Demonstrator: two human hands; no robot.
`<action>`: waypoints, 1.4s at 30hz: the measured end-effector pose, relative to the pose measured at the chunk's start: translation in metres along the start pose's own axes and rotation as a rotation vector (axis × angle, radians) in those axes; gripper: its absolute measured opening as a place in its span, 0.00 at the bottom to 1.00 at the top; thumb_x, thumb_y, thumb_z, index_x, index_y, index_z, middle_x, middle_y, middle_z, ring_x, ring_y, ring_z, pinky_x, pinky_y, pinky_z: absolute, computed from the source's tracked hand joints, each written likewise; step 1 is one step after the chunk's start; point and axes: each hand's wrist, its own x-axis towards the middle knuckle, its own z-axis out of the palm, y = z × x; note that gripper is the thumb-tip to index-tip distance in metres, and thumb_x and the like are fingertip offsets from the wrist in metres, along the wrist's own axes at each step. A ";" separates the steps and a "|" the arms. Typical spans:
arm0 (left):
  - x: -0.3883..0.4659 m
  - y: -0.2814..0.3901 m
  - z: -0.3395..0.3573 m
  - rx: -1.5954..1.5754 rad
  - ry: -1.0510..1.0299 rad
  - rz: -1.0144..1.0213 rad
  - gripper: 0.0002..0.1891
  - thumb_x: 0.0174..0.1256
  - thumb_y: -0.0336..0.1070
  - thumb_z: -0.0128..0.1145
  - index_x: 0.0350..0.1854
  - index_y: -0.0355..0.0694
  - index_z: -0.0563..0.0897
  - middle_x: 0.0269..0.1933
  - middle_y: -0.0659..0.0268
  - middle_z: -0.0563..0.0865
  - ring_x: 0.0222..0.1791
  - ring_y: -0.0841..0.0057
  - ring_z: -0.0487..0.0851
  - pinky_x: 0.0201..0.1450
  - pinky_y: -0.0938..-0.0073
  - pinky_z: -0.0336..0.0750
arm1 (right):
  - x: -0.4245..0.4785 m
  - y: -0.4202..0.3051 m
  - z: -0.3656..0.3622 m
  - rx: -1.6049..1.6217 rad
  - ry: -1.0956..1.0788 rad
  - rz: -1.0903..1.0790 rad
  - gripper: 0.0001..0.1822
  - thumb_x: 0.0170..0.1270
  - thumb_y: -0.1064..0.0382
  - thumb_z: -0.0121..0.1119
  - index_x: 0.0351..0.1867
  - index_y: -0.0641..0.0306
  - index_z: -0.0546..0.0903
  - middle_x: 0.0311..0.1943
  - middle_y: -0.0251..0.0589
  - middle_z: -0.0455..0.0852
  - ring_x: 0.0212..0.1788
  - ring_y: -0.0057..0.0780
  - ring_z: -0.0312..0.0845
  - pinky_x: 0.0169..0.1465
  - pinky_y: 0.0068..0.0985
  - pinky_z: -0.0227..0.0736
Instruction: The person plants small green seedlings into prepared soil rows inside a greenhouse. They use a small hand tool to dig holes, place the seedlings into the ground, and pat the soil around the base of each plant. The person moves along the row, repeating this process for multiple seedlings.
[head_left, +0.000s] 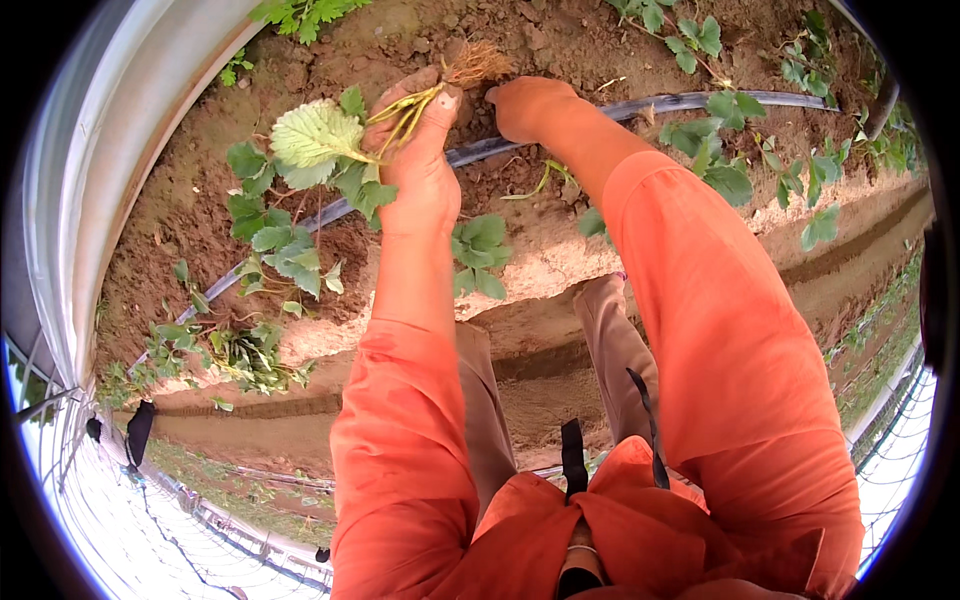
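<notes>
My left hand (420, 161) holds a bare-rooted strawberry seedling (409, 112) by its yellowish stems, between thumb and fingers. Its reddish-brown roots (480, 64) point up and right, beyond the thumb tip. A pale green leaf (316, 135) hangs out on the left side of the hand, with darker leaflets below it. Right beside the roots, my right hand (532, 109) is curled low over the brown soil (420, 37); its fingertips are hidden, so I cannot tell whether it grips anything. A black drip irrigation line (480, 152) passes just below both hands.
Rooted strawberry plants stand along the bed, one (480, 251) beside my left forearm and others (709, 154) to the right. A heap of loose plants (251, 356) lies at lower left. A plastic sheet wall (90, 150) borders the left. A sunken path (525, 390) runs below the bed.
</notes>
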 end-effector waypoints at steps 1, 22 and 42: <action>0.003 -0.007 -0.004 0.024 0.012 -0.018 0.17 0.57 0.26 0.65 0.49 0.36 0.77 0.47 0.64 0.82 0.48 0.76 0.78 0.58 0.74 0.69 | 0.002 -0.001 0.004 0.004 -0.001 -0.009 0.17 0.64 0.66 0.47 0.51 0.58 0.82 0.52 0.42 0.83 0.54 0.39 0.79 0.53 0.38 0.75; 0.011 -0.064 -0.041 0.351 -0.029 -0.225 0.13 0.59 0.28 0.63 0.44 0.30 0.78 0.43 0.58 0.83 0.38 0.75 0.83 0.41 0.76 0.81 | -0.016 -0.010 -0.020 -0.283 -0.091 -0.013 0.17 0.57 0.68 0.53 0.47 0.58 0.84 0.38 0.45 0.86 0.43 0.43 0.83 0.43 0.38 0.78; 0.022 -0.090 -0.052 -0.059 0.013 -0.234 0.14 0.69 0.33 0.40 0.48 0.29 0.74 0.49 0.51 0.81 0.45 0.60 0.80 0.46 0.65 0.76 | -0.027 0.012 -0.019 -0.021 0.340 -0.089 0.18 0.54 0.70 0.52 0.48 0.60 0.82 0.44 0.50 0.84 0.49 0.48 0.79 0.52 0.38 0.74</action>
